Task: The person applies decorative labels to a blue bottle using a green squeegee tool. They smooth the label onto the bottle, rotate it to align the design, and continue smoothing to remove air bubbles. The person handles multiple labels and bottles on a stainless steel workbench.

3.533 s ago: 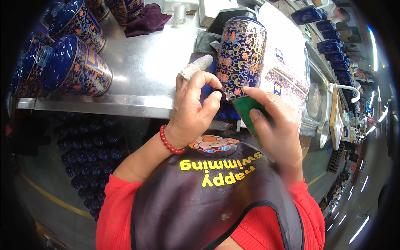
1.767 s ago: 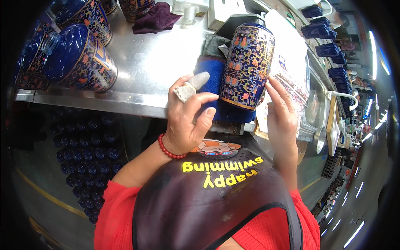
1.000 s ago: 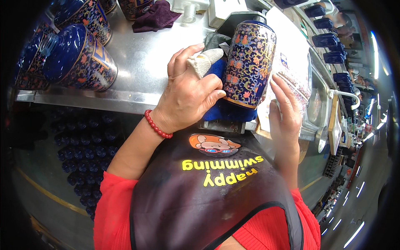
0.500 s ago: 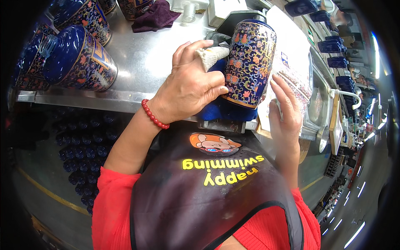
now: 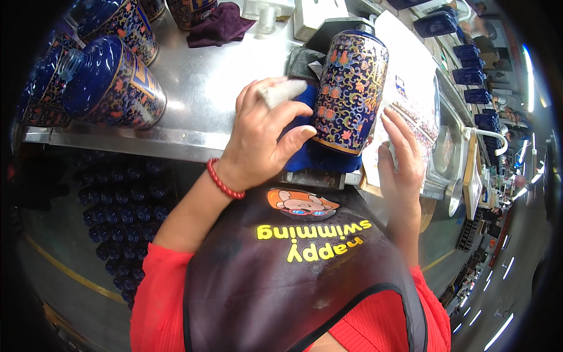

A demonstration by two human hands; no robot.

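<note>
A dark blue bottle (image 5: 352, 91) with a colourful floral pattern lies on a blue cloth pad (image 5: 300, 157), its neck pointing away from me. At its left side is my left hand (image 5: 264, 126), fingers bent and thumb spread, with the fingertips close to the bottle; I cannot tell if they touch. A whitish cloth finger cover (image 5: 282, 92) sits on one of its fingers. My right hand (image 5: 406, 155) is open to the right of the bottle, fingers stretched out over printed patterned sheets (image 5: 413, 120).
Several similar bottles (image 5: 114, 88) stand on the metal table (image 5: 199, 105) at the left. At the back lie a purple cloth (image 5: 220, 24), a clear container (image 5: 267, 14) and a white box (image 5: 314, 14). A basin (image 5: 448, 146) is at the right. Many blue bottles (image 5: 120, 217) fill the floor below.
My left hand has drawn back a little, down and left from the bottle's upper side, and its thumb has come away. The bottle and my right hand stay nearly in place.
</note>
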